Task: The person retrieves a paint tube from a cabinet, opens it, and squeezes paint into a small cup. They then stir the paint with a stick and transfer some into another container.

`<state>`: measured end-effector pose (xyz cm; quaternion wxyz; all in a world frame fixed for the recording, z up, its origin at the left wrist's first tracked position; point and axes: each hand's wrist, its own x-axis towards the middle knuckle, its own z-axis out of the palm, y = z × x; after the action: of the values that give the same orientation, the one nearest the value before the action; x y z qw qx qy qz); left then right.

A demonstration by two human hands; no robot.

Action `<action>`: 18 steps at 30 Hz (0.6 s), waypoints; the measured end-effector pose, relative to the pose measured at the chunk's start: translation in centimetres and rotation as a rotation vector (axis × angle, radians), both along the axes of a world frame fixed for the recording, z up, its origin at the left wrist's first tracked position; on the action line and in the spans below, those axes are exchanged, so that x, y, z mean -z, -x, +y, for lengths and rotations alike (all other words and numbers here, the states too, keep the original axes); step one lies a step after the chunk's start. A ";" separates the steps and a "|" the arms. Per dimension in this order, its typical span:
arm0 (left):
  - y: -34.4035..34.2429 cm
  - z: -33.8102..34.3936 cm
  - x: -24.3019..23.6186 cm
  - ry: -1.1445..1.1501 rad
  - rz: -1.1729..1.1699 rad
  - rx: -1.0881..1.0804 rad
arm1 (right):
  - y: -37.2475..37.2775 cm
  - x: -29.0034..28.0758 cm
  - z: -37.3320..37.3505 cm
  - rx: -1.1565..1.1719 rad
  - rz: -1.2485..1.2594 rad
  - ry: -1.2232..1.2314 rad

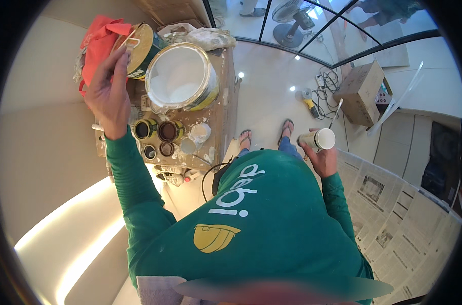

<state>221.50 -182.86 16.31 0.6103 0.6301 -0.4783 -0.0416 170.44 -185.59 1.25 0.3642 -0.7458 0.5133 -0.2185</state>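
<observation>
In the right hand [323, 158] we find a small pale cup [309, 140], gripped around its side, mouth toward our camera, held out beside the green-shirted torso [271, 203] and well apart from the bench [216, 109]. A slim brush-like tool [336, 112] projects past its rim; we cannot tell whether it stands inside.

The left hand [109, 91] is raised over the bench, thumb and forefinger close together at a bent white wire piece [133, 40] over a lidded tin [141, 55]. We cannot tell whether they grip it.

Beside that tin: red cloth [101, 43] to the left, a large open bucket [177, 76] of white to the right. Nearer us, small open tins [170, 131], one dark brown inside.

Farther right we note a yellow power tool [309, 103], a cardboard box [360, 91] and newspaper sheets [380, 203].
</observation>
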 end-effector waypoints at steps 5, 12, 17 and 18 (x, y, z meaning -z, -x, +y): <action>4.2 2.6 -1.6 -0.188 -0.015 -0.070 | -1.4 1.2 -7.5 -0.084 0.068 -0.100; 20.4 -3.0 3.7 -0.359 0.555 0.360 | -4.0 2.1 -22.8 -0.442 0.000 0.044; 25.6 -9.5 6.7 -0.678 0.471 0.728 | -6.2 2.2 -31.4 -0.614 -0.015 0.071; 25.6 -10.2 6.8 -0.701 0.481 0.767 | -6.7 2.2 -32.6 -0.660 -0.031 0.070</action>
<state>195.93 -193.02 9.48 0.3977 0.5492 -0.4780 -0.5583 177.11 -218.18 -0.97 0.3973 -0.8805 0.2304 -0.1176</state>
